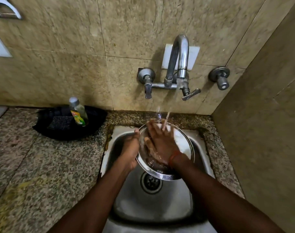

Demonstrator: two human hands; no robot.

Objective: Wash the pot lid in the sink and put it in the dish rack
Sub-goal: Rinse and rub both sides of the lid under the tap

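Note:
A round steel pot lid [183,145] is held tilted over the steel sink [151,207], under running water from the wall tap [178,61]. My left hand [130,152] grips the lid's left rim. My right hand [160,142] lies flat with spread fingers on the lid's wet inner face, water falling on its fingertips. A red thread circles my right wrist. No dish rack is in sight.
A black tray [47,130] on the granite counter [34,165] left of the sink holds a dark scrubber [60,122] and a dish-soap bottle [78,113]. Tiled walls close in behind and on the right. The sink drain [151,181] lies below the lid.

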